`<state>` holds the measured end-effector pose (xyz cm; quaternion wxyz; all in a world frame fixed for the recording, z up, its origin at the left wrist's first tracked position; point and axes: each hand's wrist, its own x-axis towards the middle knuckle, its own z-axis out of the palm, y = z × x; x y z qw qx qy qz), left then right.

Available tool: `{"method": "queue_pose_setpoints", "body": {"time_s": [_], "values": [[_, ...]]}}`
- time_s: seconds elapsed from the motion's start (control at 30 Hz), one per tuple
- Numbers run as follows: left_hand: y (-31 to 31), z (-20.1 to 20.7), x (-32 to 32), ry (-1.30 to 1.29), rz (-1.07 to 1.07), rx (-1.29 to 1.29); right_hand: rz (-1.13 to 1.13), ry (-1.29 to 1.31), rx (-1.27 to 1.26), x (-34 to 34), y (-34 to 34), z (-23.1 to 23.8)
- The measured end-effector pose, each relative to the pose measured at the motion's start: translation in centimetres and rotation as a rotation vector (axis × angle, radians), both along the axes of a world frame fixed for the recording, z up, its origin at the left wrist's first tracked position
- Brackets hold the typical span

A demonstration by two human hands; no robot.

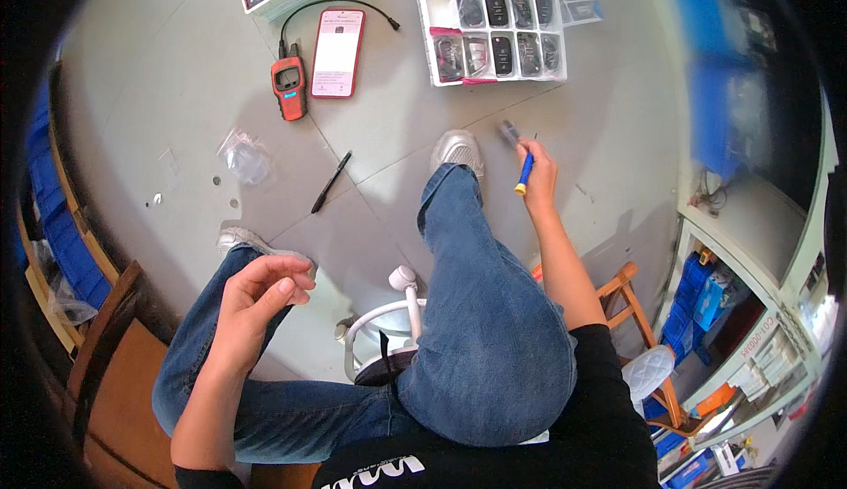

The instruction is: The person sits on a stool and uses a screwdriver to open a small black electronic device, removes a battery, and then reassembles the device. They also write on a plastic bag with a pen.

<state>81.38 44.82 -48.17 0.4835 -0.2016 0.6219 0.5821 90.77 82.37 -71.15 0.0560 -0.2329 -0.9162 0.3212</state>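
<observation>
My left hand (260, 299) hovers above my left thigh and shoe, its fingers loosely curled and the thumb apart from them. I see nothing in it. Over the floor to the right of my right shoe (457, 152), my right hand (541, 178) grips a screwdriver (527, 171) with a blue handle and a yellow end; a thin dark tip shows past the fingers. At those fingertips is a small grey thing (509, 132), blurred by motion, whose kind I cannot make out.
A white compartment box of car key fobs (501, 39) stands ahead. Left of it lie a phone (338, 55), a red handheld tester (288, 87) with a black cable, a pen (332, 182) and a clear plastic bag (245, 158). A white stool (408, 308) stands between my legs.
</observation>
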Motion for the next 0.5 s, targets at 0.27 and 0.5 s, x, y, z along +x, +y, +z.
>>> {"method": "queue_pose_setpoints", "body": {"time_s": [0.27, 0.5], "values": [[-0.2, -0.1, 0.2, -0.008, 0.026, -0.02, -0.119, 0.194, -0.13, -10.5, 3.3, 2.2], [-0.3, -0.7, -0.3, -0.042, 0.063, -0.04, -0.222, 0.272, 0.07, -20.4, 8.9, -0.9]]}}
